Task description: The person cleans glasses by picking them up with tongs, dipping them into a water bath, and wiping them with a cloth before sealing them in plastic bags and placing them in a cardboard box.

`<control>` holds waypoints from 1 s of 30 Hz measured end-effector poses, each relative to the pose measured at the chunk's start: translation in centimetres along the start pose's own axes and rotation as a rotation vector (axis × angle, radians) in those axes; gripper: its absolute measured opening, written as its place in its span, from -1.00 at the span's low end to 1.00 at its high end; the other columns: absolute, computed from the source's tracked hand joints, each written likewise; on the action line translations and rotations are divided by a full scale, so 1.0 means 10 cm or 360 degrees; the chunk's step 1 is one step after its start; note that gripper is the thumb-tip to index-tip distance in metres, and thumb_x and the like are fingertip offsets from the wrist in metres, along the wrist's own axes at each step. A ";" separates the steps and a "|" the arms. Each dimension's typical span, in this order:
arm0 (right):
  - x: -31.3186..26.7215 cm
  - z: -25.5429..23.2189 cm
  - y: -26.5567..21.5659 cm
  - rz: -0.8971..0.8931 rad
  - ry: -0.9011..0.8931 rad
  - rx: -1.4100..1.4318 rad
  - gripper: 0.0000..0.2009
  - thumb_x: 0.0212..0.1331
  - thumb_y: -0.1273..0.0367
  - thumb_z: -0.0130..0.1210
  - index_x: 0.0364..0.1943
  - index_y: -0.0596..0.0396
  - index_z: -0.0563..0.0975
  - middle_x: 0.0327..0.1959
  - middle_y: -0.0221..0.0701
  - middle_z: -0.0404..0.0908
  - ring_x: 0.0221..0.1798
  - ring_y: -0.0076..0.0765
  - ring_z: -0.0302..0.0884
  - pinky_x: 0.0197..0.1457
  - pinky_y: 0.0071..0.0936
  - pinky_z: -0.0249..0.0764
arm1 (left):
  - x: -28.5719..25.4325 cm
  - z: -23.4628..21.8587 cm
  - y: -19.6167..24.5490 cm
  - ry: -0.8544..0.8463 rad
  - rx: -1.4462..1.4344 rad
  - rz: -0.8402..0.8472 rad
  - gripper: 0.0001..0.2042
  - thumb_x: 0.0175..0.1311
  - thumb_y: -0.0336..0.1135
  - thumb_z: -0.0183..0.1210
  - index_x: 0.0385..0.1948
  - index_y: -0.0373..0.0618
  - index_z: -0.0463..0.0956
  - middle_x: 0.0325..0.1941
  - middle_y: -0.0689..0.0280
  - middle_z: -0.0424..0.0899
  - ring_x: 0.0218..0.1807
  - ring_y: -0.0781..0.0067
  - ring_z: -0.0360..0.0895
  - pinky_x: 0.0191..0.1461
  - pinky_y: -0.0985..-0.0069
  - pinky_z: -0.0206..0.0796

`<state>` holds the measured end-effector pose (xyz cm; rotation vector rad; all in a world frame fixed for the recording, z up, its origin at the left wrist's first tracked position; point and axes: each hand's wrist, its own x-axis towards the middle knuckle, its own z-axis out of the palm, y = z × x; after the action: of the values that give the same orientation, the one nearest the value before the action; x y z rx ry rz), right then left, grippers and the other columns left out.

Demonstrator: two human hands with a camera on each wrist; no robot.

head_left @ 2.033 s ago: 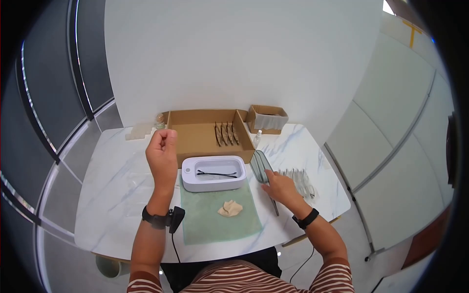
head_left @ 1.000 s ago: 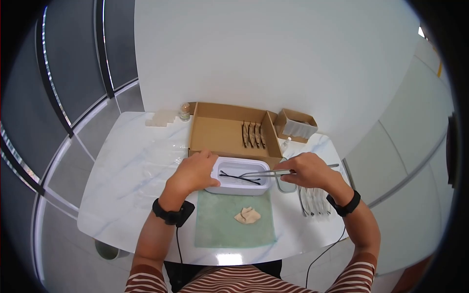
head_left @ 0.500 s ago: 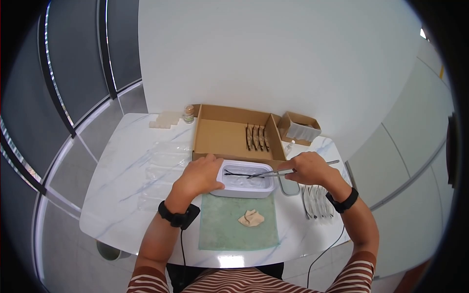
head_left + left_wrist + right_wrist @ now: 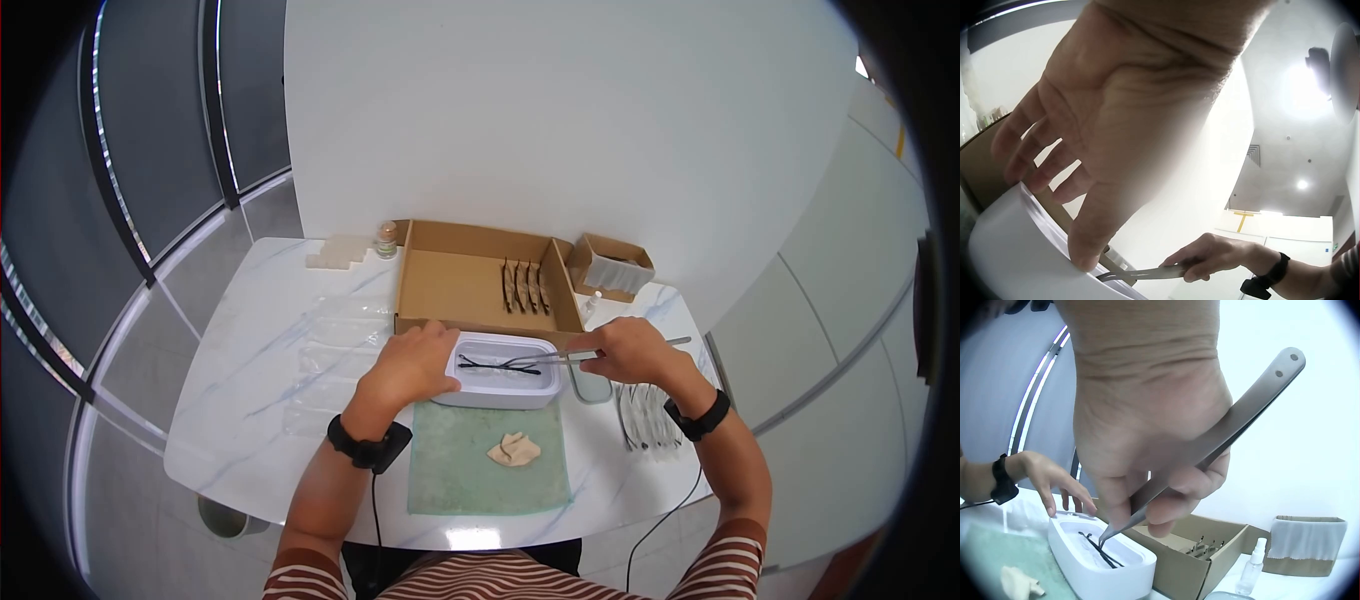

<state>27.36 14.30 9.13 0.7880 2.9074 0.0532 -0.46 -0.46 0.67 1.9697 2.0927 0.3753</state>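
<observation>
My left hand (image 4: 412, 362) rests on the left end of a white tub-shaped cleaner (image 4: 500, 399), thumb on the front rim and fingers spread over the back. My right hand (image 4: 635, 350) grips long metal tweezers (image 4: 1247, 412) between thumb and fingers. The tips of the tweezers reach down into the basin, right at the thin dark arms of black eyeglasses (image 4: 478, 366). In the right wrist view these arms cross one another just under the tips. Rippled liquid appears around them.
Behind stands an open cardboard box (image 4: 450, 285) with several folded eyeglasses. A small carton (image 4: 590, 255), spray bottle (image 4: 591, 304) and grey tray (image 4: 590, 387) lie right, beside bagged eyeglasses (image 4: 650, 420). A beige cloth (image 4: 514, 450) lies on a green mat (image 4: 450, 480); clear bags (image 4: 330, 370) lie left.
My right hand has taken the tweezers from the grey tray and brought them left into the basin. My left hand has come down onto the cleaner. The eyeglasses have shifted in the liquid.
</observation>
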 end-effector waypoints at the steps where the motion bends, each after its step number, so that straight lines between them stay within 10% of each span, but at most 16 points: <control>1: -0.01 -0.02 0.00 -0.0019 -0.0024 0.0016 -0.65 0.09 0.30 0.36 0.02 -0.19 0.72 -0.44 -0.24 0.71 -0.33 -0.05 0.66 -0.23 -0.17 0.54 | 0.00 0.00 0.00 0.0009 -0.0006 0.0006 -0.27 0.04 -0.13 0.46 0.30 -0.17 0.42 0.26 0.16 0.51 0.25 0.08 0.52 0.24 0.19 0.43; 30: -0.05 0.38 -0.08 0.0067 0.0178 0.0022 -0.60 0.16 0.25 0.32 0.13 -0.31 0.67 -0.43 -0.34 0.68 -0.30 -0.10 0.68 -0.22 -0.16 0.54 | 0.01 0.02 0.04 -0.0048 -0.0005 -0.0031 -0.18 0.01 -0.05 0.49 0.35 -0.15 0.38 0.38 -0.02 0.43 0.36 -0.03 0.45 0.33 0.15 0.37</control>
<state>27.91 13.35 5.39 0.8757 2.9984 0.0837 -0.02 -0.29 0.61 1.9398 2.0900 0.3427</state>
